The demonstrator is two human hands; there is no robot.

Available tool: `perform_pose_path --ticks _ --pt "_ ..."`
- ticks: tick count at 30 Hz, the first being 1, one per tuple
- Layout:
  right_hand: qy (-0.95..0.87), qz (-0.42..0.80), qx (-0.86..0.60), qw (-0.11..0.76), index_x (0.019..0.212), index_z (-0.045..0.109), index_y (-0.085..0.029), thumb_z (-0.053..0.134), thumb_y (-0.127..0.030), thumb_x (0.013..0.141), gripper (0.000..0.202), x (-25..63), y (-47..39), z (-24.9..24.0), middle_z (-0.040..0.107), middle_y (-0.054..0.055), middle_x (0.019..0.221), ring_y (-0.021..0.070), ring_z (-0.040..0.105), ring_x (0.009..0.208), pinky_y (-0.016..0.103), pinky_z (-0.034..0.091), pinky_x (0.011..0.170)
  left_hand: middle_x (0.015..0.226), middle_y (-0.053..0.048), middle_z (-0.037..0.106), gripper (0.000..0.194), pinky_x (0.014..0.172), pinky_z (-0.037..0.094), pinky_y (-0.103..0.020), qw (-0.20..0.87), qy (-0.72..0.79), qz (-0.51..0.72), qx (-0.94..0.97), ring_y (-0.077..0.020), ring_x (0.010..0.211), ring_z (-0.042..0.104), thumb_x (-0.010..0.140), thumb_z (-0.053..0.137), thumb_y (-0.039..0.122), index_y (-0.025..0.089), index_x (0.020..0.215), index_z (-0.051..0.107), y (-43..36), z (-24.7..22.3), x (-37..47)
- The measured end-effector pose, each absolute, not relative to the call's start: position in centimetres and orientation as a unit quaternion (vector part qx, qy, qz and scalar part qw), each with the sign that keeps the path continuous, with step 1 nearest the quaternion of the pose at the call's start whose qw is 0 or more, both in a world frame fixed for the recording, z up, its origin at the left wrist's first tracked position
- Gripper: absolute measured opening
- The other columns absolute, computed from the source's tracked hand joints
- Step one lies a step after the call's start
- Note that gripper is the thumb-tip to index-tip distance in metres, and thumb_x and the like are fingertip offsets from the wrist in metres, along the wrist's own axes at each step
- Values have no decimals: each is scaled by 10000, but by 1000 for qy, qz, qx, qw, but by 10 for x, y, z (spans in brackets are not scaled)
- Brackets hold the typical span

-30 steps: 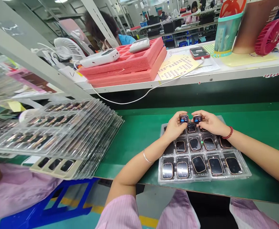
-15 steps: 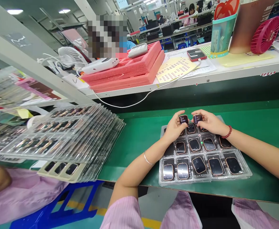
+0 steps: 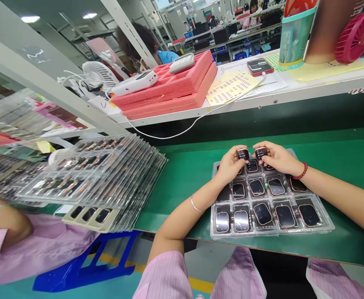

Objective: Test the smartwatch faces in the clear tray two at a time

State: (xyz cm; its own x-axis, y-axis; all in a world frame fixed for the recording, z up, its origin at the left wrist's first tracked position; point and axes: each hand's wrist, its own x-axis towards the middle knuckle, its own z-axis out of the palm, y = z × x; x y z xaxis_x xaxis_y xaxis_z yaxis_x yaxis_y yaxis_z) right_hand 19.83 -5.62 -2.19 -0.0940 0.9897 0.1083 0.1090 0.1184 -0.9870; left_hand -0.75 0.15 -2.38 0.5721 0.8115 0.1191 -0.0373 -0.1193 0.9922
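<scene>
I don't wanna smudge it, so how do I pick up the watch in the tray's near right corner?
Probably best from above, pinching the watch by its copper side edges: it lies dark face up in a pocket of the clear tray.

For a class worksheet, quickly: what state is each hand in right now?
Left hand: closed, holding a lit watch.
Right hand: closed, holding a second lit watch.

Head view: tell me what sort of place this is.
Likely an electronics factory floor: a clear tray of watch-like devices lies on a green workbench, with a stack of clear trays nearby.
</scene>
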Motion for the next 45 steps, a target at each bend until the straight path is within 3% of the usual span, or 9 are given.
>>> perform_pose_path --ticks 3,7,9,28,39,41,45 --pt "-583 454 -474 479 1155 625 -207 627 -97 747 423 198 -57 -20 739 53 1035 165 732 760 265 583 612 1082 -68 718 464 796 546 -250 595 292 354 660 -158 955 696 748 655 126 179 1202 577 0 -22 -8" --pt "-570 477 -489 456 1120 669 -193 631 -194 832 290 198 -58 -17 753 57 942 142 703 663 233 552 529 961 -68 724 312 553 451 -191 589 322 339 659 -134 750 693 860 620 275 158 1149 618 -1 -19 -9" --pt "-567 482 -500 443 1088 689 -188 631 -213 854 242 198 -59 -16 754 51 879 130 683 620 215 531 499 897 -55 712 287 507 416 -182 585 333 337 658 -128 696 682 873 623 313 153 1110 636 -1 -18 -8" --pt "-569 489 -490 444 1032 666 -176 573 -165 867 190 194 -56 -15 750 21 892 81 659 584 177 499 507 880 -62 743 303 517 442 -199 574 341 326 669 -134 661 666 835 659 327 153 1083 653 2 -17 -9" --pt "-588 470 -503 425 1056 663 -186 562 -228 867 219 196 -60 -15 734 32 895 111 671 627 198 502 506 872 -56 725 292 478 404 -190 589 341 329 655 -131 644 664 826 655 307 153 1075 647 1 -18 -7" --pt "-591 463 -504 428 1095 654 -190 563 -214 850 263 197 -59 -16 740 42 929 125 689 657 218 532 535 900 -54 723 297 530 447 -201 595 330 334 653 -135 685 673 813 651 258 157 1092 639 0 -18 -6" --pt "-606 437 -489 451 1194 621 -217 584 -138 768 435 199 -58 -20 742 63 1120 171 737 822 263 583 615 1012 -55 729 419 832 531 -271 578 305 362 665 -171 939 691 723 682 121 173 1134 620 0 -20 -5"
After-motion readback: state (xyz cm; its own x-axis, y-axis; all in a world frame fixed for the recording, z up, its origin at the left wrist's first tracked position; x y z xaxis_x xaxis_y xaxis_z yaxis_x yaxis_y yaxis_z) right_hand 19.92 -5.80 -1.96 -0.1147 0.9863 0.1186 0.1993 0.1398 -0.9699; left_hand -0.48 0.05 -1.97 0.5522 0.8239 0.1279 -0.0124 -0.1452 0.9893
